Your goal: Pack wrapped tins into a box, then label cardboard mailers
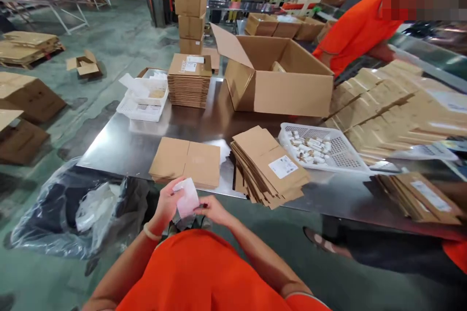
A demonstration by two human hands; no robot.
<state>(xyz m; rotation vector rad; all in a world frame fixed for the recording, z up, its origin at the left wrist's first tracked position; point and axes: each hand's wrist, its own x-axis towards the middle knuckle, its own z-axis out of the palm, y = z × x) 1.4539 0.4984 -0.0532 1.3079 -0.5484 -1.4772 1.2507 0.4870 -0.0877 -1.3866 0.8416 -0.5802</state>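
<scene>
Close to my body, in front of the table edge, a small white piece of soft packing material point(187, 198) is held between both hands; whether it is a pouch or a folded sheet I cannot tell. My left hand point(168, 204) grips its left side, thumb across the front. Fingers of my right hand point(213, 210) pinch its lower right corner. Just beyond lie flat folded cartons point(186, 158) on the metal table point(126, 148). To their right is a fanned stack of flat cartons point(268, 160), its top one bearing a white label.
A white basket point(345, 148) holds several small white parts with metal-coloured ends. Behind stand a large open carton point(292, 92), a flattened-carton stack point(189, 82) and white trays point(142, 112). A plastic-lined bin point(69, 214) is at left. Co-workers in orange point(359, 26) stand nearby.
</scene>
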